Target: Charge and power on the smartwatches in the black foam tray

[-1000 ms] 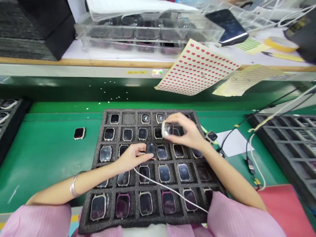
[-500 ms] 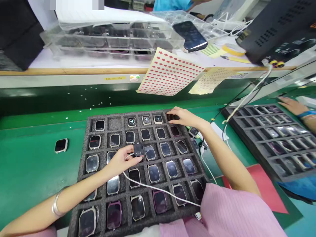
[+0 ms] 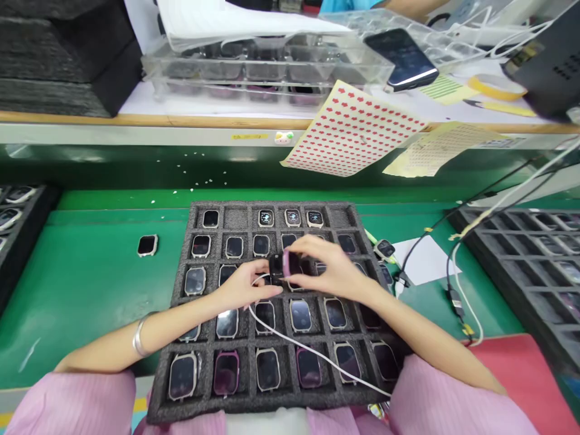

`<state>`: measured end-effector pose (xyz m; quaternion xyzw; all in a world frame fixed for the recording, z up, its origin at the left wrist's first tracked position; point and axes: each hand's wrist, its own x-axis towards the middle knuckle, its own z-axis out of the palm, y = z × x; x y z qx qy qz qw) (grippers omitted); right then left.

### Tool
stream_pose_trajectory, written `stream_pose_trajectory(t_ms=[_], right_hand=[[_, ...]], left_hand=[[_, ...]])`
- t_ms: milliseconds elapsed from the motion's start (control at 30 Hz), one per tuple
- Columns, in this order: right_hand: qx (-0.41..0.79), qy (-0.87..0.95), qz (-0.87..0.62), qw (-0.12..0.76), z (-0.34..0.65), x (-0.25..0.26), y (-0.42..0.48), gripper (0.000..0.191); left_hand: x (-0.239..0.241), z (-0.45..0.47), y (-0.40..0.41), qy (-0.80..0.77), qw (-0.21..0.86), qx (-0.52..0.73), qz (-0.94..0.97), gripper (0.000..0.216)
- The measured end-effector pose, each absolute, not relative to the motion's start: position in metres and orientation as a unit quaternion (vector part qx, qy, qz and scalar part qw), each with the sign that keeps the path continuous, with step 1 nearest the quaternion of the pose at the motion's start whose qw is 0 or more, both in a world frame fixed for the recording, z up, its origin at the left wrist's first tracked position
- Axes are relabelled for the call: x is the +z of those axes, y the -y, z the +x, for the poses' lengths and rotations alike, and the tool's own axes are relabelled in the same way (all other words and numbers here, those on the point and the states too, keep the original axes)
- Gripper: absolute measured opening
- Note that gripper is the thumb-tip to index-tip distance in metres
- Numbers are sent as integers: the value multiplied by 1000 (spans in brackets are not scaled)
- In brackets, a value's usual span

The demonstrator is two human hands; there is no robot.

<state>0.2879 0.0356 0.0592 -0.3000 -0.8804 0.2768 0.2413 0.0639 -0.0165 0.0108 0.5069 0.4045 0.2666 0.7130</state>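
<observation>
My left hand [image 3: 251, 284] is closed on a small black charger block [image 3: 275, 266] with a white cable [image 3: 312, 351] running from it. My right hand [image 3: 328, 269] pinches a purple-framed smartwatch [image 3: 293, 266] by its edges and holds it tilted against or right beside the charger. Both hands are above the middle of a dark grey foam tray [image 3: 234, 217]. Smartwatches lie in its compartments, most with dark screens. Three in the far row, including one watch [image 3: 266, 218], have lit faces. My hands cover some of the middle compartments.
A single watch [image 3: 147, 245] lies on the green table [image 3: 104, 290] left of the tray. More foam trays stand at the far left and right [image 3: 512, 266]. Cables [image 3: 453, 260] and a red sheet [image 3: 521, 368] lie to the right. A shelf [image 3: 181, 119] with clear plastic trays runs behind.
My right hand has lifted the purple-framed watch out of the far right compartment and brought it left and nearer, to the charger in my left hand. The view has turned left.
</observation>
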Motion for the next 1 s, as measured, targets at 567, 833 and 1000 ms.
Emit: stream_pose_trajectory(t_ms=[567,833,1000], right_hand=[[152,922,-267,234,255,22,-13,44],[193,896,-257,307,253,5,-10,56],[223,888,-252,313,252,5,-11,59]], left_hand=[[2,69,19,-415,718,356,431,36],[15,65,22,-446,708,345,425,37],[19,65,21,-452,712,338,419,43]])
